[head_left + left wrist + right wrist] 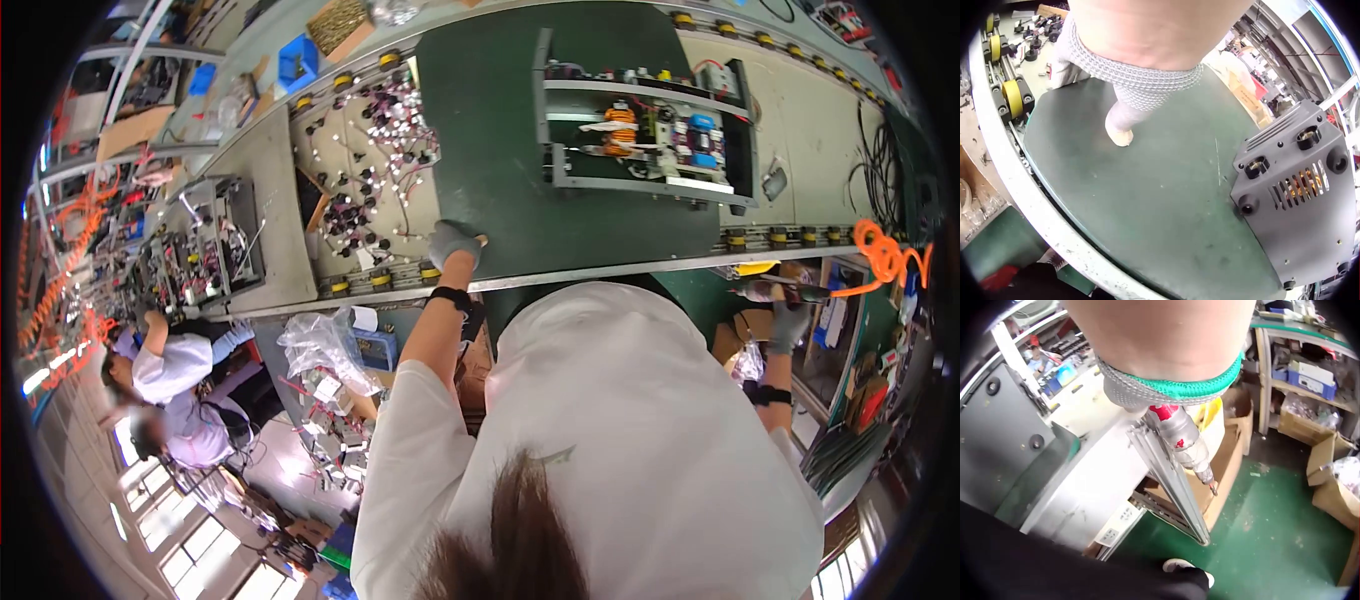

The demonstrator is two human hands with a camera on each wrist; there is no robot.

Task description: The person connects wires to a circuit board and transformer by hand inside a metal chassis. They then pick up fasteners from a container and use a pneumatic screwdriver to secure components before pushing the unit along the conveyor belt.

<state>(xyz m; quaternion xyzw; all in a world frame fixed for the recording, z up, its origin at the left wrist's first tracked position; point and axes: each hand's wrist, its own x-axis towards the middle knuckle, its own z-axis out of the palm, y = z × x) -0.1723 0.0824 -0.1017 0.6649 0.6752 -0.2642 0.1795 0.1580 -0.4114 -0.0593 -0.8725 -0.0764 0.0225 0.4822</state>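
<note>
My left hand [455,243], in a grey knit glove with a bare thumb tip, rests on the green mat [490,180] by the table's near edge. In the left wrist view its thumb [1124,128] is extended down to the mat. Away from the table, low on the right, my gloved right hand [790,325] grips an air screwdriver [1185,440]. The tool's bit points down toward the floor in the right wrist view. A grey metal chassis [640,187] with an orange coil and blue parts stands farther back on the mat.
Wired black connectors [355,215] lie scattered left of the mat. Yellow-and-black rollers [780,237] line the table edges. An orange coiled hose [880,255] runs to the screwdriver. Cardboard boxes [1325,469] stand on the floor at right. Another person [180,370] works at the far left.
</note>
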